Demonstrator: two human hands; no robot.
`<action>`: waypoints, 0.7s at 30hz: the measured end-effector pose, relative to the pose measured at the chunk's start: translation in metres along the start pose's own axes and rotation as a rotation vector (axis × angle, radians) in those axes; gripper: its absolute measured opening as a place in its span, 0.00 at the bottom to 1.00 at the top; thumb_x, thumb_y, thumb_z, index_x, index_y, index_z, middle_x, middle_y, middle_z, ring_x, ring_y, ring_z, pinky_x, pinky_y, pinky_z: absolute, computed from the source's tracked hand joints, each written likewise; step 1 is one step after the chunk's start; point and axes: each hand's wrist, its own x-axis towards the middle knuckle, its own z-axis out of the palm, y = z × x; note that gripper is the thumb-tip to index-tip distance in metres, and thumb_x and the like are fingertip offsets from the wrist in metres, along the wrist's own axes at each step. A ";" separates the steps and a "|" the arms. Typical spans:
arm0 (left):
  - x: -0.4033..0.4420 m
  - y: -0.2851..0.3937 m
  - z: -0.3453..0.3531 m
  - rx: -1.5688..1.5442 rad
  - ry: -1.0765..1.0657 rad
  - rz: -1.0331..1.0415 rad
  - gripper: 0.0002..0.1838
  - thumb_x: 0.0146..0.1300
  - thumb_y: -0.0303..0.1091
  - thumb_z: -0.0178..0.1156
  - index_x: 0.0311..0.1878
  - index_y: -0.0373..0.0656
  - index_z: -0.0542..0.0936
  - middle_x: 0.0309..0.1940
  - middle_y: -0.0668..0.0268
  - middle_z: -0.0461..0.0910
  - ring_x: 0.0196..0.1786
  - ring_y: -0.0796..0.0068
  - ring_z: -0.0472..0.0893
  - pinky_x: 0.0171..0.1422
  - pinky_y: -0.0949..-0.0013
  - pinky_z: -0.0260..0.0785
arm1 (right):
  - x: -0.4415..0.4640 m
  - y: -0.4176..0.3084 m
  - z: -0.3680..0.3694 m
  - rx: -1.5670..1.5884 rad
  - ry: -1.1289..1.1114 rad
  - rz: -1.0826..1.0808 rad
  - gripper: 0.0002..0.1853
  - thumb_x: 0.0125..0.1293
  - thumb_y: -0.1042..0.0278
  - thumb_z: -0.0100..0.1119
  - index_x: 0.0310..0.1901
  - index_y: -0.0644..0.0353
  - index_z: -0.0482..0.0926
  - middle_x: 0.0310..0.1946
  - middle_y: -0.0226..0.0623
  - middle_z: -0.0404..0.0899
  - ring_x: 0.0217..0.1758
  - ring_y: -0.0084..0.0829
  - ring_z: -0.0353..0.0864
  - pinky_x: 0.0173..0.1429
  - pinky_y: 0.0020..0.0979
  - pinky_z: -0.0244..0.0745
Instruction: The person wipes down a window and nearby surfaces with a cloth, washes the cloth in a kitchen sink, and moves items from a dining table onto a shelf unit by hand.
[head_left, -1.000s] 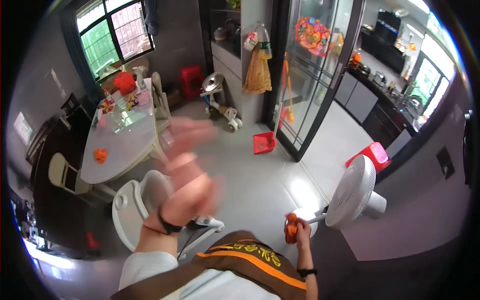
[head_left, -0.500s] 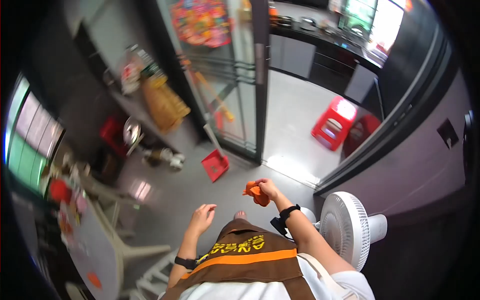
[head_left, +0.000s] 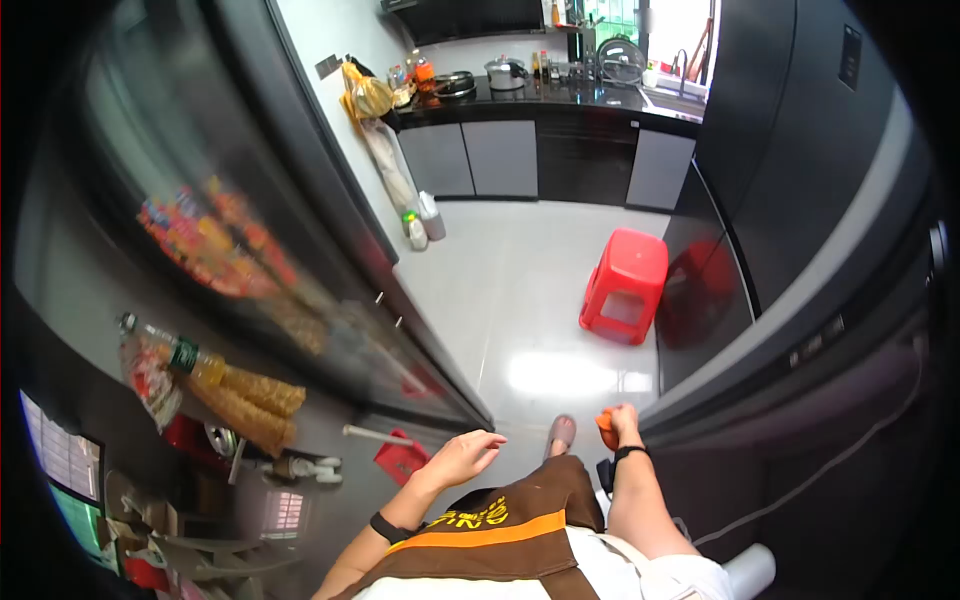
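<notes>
My right hand [head_left: 626, 422] is closed around a crumpled orange cloth [head_left: 606, 428], held low in front of me near the doorway's right side. Part of the cloth is hidden by the fingers. My left hand [head_left: 466, 458] hangs in the air with its fingers stretched out and holds nothing. Below and to its left lies a red dustpan [head_left: 402, 457] with a pale handle. My foot in a slipper [head_left: 562, 430] shows between the two hands, at the doorway's threshold.
Beyond the doorway a red plastic stool [head_left: 627, 285] stands on the kitchen floor, beside the dark fridge-like cabinet. A black counter [head_left: 560, 100] with pots runs along the back. The dark-framed glass door [head_left: 330, 220] is at left, a white fan [head_left: 750, 572] low at right.
I have stepped and turned toward the kitchen; the doorway and stool are now nearer and more central. The orange cloth stays in my right hand, and the fan has slid mostly out of sight.
</notes>
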 end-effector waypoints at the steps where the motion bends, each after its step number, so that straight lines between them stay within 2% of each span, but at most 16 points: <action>1: 0.034 -0.007 -0.002 0.000 0.012 0.003 0.13 0.61 0.30 0.56 0.50 0.42 0.77 0.39 0.58 0.80 0.45 0.61 0.81 0.50 0.64 0.73 | -0.059 -0.080 -0.023 -0.315 0.139 -0.029 0.08 0.59 0.73 0.52 0.34 0.69 0.79 0.34 0.52 0.82 0.35 0.41 0.84 0.40 0.40 0.78; 3: 0.109 -0.022 -0.017 -0.029 -0.005 -0.035 0.13 0.62 0.30 0.56 0.50 0.42 0.77 0.40 0.57 0.80 0.45 0.61 0.81 0.50 0.64 0.73 | 0.049 -0.041 -0.026 -0.464 0.210 -0.067 0.09 0.58 0.72 0.55 0.35 0.68 0.81 0.34 0.52 0.83 0.37 0.41 0.84 0.41 0.40 0.77; 5: 0.168 -0.035 -0.030 -0.014 0.018 -0.077 0.13 0.62 0.31 0.55 0.50 0.42 0.76 0.41 0.57 0.80 0.44 0.60 0.80 0.49 0.63 0.73 | 0.116 -0.042 -0.033 -0.508 0.198 -0.071 0.09 0.57 0.71 0.58 0.35 0.67 0.82 0.33 0.52 0.83 0.39 0.42 0.84 0.42 0.40 0.77; 7: 0.211 -0.043 -0.048 -0.032 0.025 -0.094 0.14 0.62 0.31 0.55 0.51 0.42 0.76 0.41 0.57 0.80 0.46 0.59 0.80 0.51 0.63 0.72 | 0.149 -0.091 -0.031 -0.380 0.103 0.052 0.09 0.57 0.72 0.56 0.36 0.66 0.83 0.34 0.51 0.83 0.40 0.41 0.84 0.44 0.39 0.76; 8: 0.228 -0.044 -0.058 -0.063 0.028 -0.154 0.14 0.63 0.32 0.55 0.51 0.42 0.76 0.41 0.56 0.80 0.46 0.58 0.79 0.52 0.62 0.72 | 0.163 -0.111 -0.033 -0.248 0.029 0.188 0.09 0.57 0.72 0.55 0.36 0.65 0.83 0.36 0.50 0.83 0.42 0.41 0.84 0.46 0.38 0.76; 9: 0.241 -0.053 -0.064 -0.087 0.042 -0.173 0.14 0.63 0.32 0.55 0.51 0.42 0.76 0.41 0.56 0.80 0.46 0.58 0.79 0.52 0.62 0.72 | 0.185 -0.128 -0.028 -0.281 0.023 0.190 0.09 0.57 0.72 0.55 0.36 0.65 0.83 0.36 0.50 0.83 0.42 0.41 0.84 0.46 0.38 0.76; 11: 0.261 -0.076 -0.073 -0.107 0.162 -0.278 0.14 0.62 0.33 0.56 0.51 0.42 0.76 0.42 0.55 0.80 0.46 0.58 0.80 0.52 0.63 0.72 | 0.247 -0.158 -0.006 -0.413 -0.055 0.042 0.11 0.62 0.77 0.47 0.38 0.66 0.82 0.32 0.46 0.83 0.38 0.34 0.84 0.40 0.39 0.78; 13: 0.278 -0.099 -0.086 -0.241 0.327 -0.423 0.14 0.63 0.32 0.57 0.51 0.40 0.77 0.43 0.56 0.80 0.46 0.63 0.81 0.51 0.65 0.73 | 0.297 -0.199 0.027 -0.302 -0.142 0.054 0.11 0.62 0.76 0.48 0.39 0.67 0.81 0.37 0.45 0.83 0.41 0.33 0.83 0.43 0.36 0.78; 14: 0.284 -0.115 -0.089 -0.318 0.401 -0.512 0.14 0.63 0.32 0.57 0.51 0.39 0.77 0.43 0.57 0.81 0.46 0.67 0.81 0.51 0.67 0.73 | 0.305 -0.234 0.042 -0.348 -0.181 -0.030 0.11 0.60 0.74 0.50 0.39 0.65 0.82 0.38 0.46 0.83 0.43 0.35 0.83 0.47 0.36 0.77; 15: 0.291 -0.136 -0.085 -0.528 0.572 -0.531 0.13 0.64 0.30 0.58 0.51 0.37 0.77 0.43 0.60 0.81 0.46 0.73 0.80 0.51 0.70 0.73 | 0.303 -0.281 0.055 -0.382 -0.211 -0.111 0.11 0.59 0.72 0.53 0.40 0.63 0.82 0.39 0.46 0.83 0.45 0.37 0.83 0.51 0.36 0.75; 16: 0.292 -0.164 -0.083 -0.597 0.646 -0.602 0.12 0.64 0.28 0.58 0.50 0.36 0.77 0.41 0.60 0.81 0.45 0.75 0.80 0.50 0.72 0.73 | 0.297 -0.325 0.068 -0.485 -0.229 -0.181 0.11 0.59 0.72 0.52 0.40 0.62 0.82 0.40 0.47 0.83 0.46 0.38 0.83 0.53 0.36 0.75; 17: 0.306 -0.172 -0.100 -0.648 0.723 -0.630 0.12 0.65 0.28 0.57 0.50 0.35 0.76 0.40 0.59 0.82 0.45 0.74 0.80 0.50 0.71 0.73 | 0.306 -0.361 0.079 -0.583 -0.238 -0.241 0.12 0.59 0.72 0.51 0.41 0.62 0.82 0.41 0.48 0.83 0.47 0.39 0.82 0.54 0.37 0.74; 19: 0.330 -0.219 -0.118 -0.702 0.885 -0.722 0.13 0.67 0.27 0.54 0.53 0.34 0.74 0.39 0.58 0.81 0.43 0.73 0.80 0.51 0.72 0.72 | 0.377 -0.379 0.103 -0.693 -0.324 -0.443 0.13 0.60 0.72 0.50 0.44 0.62 0.81 0.43 0.50 0.81 0.51 0.42 0.80 0.58 0.37 0.73; 21: 0.366 -0.279 -0.134 -0.710 0.923 -0.862 0.14 0.67 0.28 0.53 0.54 0.35 0.73 0.39 0.59 0.82 0.43 0.73 0.80 0.52 0.72 0.71 | 0.388 -0.450 0.104 -0.702 -0.332 -0.335 0.15 0.61 0.71 0.49 0.48 0.61 0.80 0.45 0.52 0.80 0.54 0.45 0.78 0.59 0.38 0.72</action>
